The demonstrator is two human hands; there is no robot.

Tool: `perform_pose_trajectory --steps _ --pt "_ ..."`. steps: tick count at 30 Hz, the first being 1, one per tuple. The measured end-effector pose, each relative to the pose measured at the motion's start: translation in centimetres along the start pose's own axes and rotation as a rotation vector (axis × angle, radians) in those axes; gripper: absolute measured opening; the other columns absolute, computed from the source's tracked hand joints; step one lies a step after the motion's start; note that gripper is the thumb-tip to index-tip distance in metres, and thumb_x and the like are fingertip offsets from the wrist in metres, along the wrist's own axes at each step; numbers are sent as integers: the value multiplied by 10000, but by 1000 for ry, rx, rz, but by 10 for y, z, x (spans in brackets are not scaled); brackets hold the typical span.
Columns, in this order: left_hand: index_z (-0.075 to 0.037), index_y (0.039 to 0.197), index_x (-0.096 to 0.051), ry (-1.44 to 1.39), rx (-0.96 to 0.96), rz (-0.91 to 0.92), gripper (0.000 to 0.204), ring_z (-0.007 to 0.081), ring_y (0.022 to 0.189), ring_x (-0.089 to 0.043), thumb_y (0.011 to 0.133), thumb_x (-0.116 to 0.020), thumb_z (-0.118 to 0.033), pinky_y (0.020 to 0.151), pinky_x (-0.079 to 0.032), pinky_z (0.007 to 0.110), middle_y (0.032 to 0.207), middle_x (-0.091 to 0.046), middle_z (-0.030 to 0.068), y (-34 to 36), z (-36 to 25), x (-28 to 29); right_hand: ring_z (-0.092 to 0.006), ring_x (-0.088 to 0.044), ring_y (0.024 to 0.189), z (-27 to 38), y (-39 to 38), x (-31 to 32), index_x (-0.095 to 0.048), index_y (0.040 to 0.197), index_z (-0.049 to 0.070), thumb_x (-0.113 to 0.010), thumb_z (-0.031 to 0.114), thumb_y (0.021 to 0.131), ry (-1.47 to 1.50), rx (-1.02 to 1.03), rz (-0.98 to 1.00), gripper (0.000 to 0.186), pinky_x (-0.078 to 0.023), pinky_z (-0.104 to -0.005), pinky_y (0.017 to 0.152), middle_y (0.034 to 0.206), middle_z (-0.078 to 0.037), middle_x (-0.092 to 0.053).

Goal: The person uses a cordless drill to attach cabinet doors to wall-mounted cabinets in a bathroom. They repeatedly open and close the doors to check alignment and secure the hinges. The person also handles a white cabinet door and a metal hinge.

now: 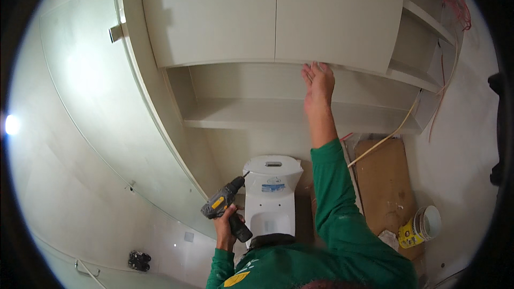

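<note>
The right arm (pixel 338 192) stretches far forward, its bare wrist (pixel 319 101) just behind the slightly parted fingers (pixel 315 68) of the right hand (pixel 322 81). Well back from those fingers, the left hand (pixel 226 222) curls in a closed grip, the left forearm (pixel 221 265) behind its bent knuckles.

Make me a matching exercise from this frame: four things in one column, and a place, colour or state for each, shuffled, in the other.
Things:
1. Drill
2. Right hand
3. Toilet
4. Right sleeve

Descriptions:
A. Green
B. At the lower edge of a cabinet door, fingers extended
C. White
D. Gripped in the left hand

Pairs: 1-D; 2-B; 3-C; 4-A
</note>
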State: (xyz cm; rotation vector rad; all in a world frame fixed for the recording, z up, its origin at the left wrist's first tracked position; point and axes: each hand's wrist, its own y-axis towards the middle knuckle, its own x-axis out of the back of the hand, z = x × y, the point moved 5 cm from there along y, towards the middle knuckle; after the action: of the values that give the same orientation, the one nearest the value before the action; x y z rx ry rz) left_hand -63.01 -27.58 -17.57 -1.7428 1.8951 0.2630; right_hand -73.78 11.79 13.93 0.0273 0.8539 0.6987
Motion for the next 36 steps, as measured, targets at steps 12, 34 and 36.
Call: perform_pose_trajectory --steps 12,34,36 --pt "-12 1252 -644 -20 -63 72 370 237 595 -692 953 -799 -165 551 -588 360 967 -769 188 -14 -17 -23 -384 -534 1382 31 1 4 -487 1370 -77 -646 214 1117 338 -223 99 417 -512 -595 1219 1450 -239 -474" --pt "-36 1220 -699 126 -384 811 301 163 594 -665 989 -792 -205 535 -548 309 924 -762 120 -2 -147 -245 -226 -524 914 153 -246 156 -520 1266 -79 -581 130 1029 637 98 418 321 -494 -346 828 1152 -168 -539" --pt "-29 1179 -698 132 -454 888 275 171 587 -667 988 -795 -201 528 -559 316 922 -766 140 -2 -172 -302 -239 -521 911 173 -235 171 -508 1212 -72 -550 131 1025 687 100 413 279 -489 -362 840 1148 -172 -530"
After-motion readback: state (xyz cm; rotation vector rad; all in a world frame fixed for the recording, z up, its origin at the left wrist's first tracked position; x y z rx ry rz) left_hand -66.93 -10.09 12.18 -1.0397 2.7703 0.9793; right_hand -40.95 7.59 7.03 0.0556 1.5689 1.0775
